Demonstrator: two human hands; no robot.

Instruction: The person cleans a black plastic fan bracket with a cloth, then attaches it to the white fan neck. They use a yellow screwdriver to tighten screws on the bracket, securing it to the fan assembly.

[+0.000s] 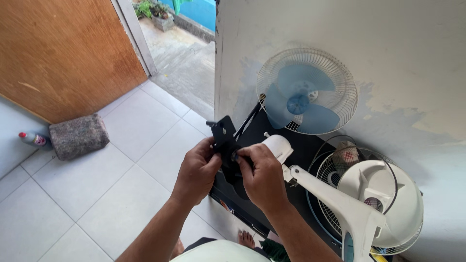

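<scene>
Here the left hand [198, 171] and right hand [262, 175] are both clamped on a flat black plastic plate [226, 140], roughly rectangular with small holes, held upright above the tiled floor [121, 194], in front of the blue-bladed fan [306, 91].

Bright daylight is pouring in through the open doorway [182, 53] — shadows staying soft, focus sharp, edges bending slightly outward.
</scene>
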